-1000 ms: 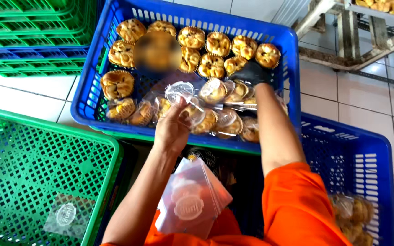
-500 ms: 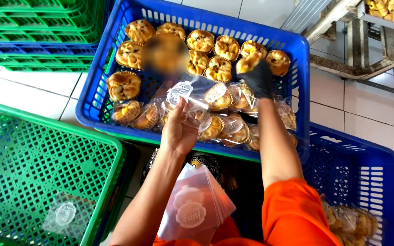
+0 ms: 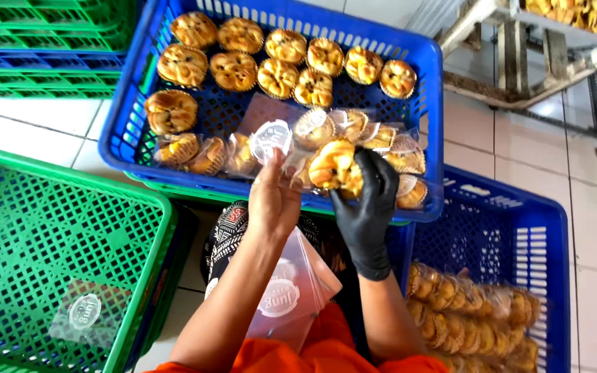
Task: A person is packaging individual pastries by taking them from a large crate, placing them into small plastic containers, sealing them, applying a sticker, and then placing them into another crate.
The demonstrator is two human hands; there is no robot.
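Beyond the fingertips, a blue crate (image 3: pixel 428 103) is being worked over, bare pastries at its far side, bagged ones nearer. Left of the fingers, a green crate (image 3: pixel 63 249) is lying with one empty bag inside. Below the wrists, a stack of clear bags (image 3: pixel 291 290) is being kept on the lap. The right hand (image 3: pixel 367 207), black-gloved, is gripping a pastry (image 3: pixel 333 166) from above. The left hand (image 3: pixel 274 197) is pinching a clear bag (image 3: pixel 271 138) by its mouth. Judgement: the mouth is best being held wide and steady, the pastry eased in without squeezing.
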